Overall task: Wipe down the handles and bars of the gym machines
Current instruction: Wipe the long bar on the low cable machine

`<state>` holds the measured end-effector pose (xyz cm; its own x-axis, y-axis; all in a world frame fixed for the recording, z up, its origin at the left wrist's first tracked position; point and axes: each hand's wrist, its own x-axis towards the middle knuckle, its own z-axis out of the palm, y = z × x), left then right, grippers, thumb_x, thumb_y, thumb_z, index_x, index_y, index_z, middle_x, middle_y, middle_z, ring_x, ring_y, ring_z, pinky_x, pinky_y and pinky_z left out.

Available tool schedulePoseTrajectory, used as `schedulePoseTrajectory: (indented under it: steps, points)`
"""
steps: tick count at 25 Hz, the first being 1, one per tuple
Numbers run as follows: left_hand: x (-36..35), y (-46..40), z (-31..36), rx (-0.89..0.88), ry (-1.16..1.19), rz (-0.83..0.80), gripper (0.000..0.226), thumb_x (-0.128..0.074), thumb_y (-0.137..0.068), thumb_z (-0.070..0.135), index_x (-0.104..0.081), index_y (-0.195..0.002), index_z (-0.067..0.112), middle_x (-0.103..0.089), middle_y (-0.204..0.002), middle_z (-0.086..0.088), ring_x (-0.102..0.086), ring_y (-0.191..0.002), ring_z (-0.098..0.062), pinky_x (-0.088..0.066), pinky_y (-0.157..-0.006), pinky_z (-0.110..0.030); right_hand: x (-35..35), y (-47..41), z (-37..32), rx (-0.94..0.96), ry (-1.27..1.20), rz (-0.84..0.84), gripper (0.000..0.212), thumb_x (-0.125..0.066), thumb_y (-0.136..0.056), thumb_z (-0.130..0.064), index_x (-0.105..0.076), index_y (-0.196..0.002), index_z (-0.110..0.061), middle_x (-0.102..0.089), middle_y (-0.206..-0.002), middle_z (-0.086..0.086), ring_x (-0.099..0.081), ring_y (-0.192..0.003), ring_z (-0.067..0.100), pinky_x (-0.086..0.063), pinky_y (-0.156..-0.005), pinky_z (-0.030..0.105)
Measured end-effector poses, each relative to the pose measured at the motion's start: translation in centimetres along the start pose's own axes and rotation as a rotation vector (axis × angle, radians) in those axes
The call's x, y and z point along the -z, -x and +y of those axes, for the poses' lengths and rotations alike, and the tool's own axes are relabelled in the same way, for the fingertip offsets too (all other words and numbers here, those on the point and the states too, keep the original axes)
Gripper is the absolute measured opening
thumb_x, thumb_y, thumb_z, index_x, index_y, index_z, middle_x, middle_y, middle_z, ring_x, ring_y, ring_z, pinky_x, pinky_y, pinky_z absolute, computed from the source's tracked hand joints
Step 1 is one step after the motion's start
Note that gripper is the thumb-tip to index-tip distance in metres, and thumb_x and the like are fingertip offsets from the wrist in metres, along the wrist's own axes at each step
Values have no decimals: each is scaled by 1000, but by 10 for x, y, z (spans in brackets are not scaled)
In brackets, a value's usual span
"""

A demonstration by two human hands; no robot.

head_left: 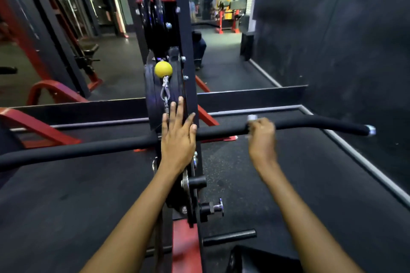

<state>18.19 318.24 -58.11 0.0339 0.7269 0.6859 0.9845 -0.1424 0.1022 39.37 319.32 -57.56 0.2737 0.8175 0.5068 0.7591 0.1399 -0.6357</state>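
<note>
Here the person stands at a cable machine w/ a long black padded bar (88, 149) hanging across the view. The left hand (177, 137) lies flat on the bar near the middle, fingers straight, grip open, probably to stop the bar from swinging. The right hand (261, 135) is closed around the bar further right, and a small pale thing (252, 117) shows at the knuckles, perhaps a cloth, but it is too blurred to tell. A yellow ball (163, 69) and clip (165, 94) sit on the cable above. No containers are seen. Judging approx., the right end (370, 130) is not yet wiped.
</note>
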Motion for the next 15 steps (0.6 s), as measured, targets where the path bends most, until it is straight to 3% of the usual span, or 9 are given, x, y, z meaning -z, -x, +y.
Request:
schedulePoseTrajectory:
  steps: [2,3,5,6,8,10,11,13,15]
  points:
    - [-2,3,-8,-7,-79,58,51,-29,-96,35,-44,-144,23,-15,-161,0,-1,-149,-20,6,-118,-40,-15,25,-49,213,-60,-233,17,-48,-92,-4,-65,-96,-2,-55,-94,8,-52,-91,12,-38,-81,22]
    - [-4,3,-11,-1,-96,71,53,-29,-96,36,-42,-146,23,-17,-160,0,2,-149,-18,3,-118,-42,-17,36,-60,372,-23,-262,18,-51,-91,-4,-66,-101,-4,-57,-97,4,-51,-91,5,-39,-84,16]
    - [-10,4,-17,19,-79,85,54,-29,-96,37,-38,-148,21,-16,-161,-1,5,-149,-18,-3,-118,-44,-8,30,-43,523,26,-206,27,-55,-87,-4,-66,-111,-5,-65,-103,6,-52,-93,12,-43,-88,20]
    - [-12,5,-17,29,-66,90,55,-29,-97,37,-34,-150,22,-12,-161,-1,4,-149,-20,-4,-118,-44,1,20,-24,459,47,-147,28,-54,-88,-5,-67,-112,-5,-66,-104,8,-51,-94,15,-41,-90,19]
    - [-14,4,-15,38,-49,101,57,-31,-97,37,-27,-152,24,-1,-162,-1,0,-149,-24,-5,-119,-44,12,7,11,132,47,71,26,-51,-89,0,-68,-109,-2,-67,-104,13,-50,-93,18,-40,-90,21]
    - [-15,4,-14,36,-24,126,59,-31,-98,39,-21,-153,24,8,-162,-1,0,-149,-25,-3,-120,-43,-5,8,0,5,40,130,22,-51,-88,4,-69,-101,0,-66,-98,14,-51,-89,26,-47,-87,35]
    - [-16,4,-15,45,-6,134,59,-30,-98,40,-19,-154,23,8,-161,-4,0,-149,-25,-1,-120,-42,-19,17,-26,93,14,42,21,-52,-88,2,-68,-100,-1,-65,-98,13,-52,-90,25,-47,-86,37]
    - [-15,3,-15,88,19,137,62,-31,-98,40,-16,-154,19,-1,-161,-11,-5,-149,-26,-3,-119,-43,-40,44,-72,470,13,-186,25,-52,-85,-2,-67,-105,-1,-65,-104,11,-53,-93,22,-45,-89,31]
    - [-15,3,-15,121,34,120,64,-31,-97,39,-14,-154,14,-7,-161,-14,-10,-148,-26,-8,-118,-43,-36,40,-65,670,-5,-237,33,-53,-84,-5,-64,-114,-1,-64,-109,11,-54,-95,17,-44,-90,23]
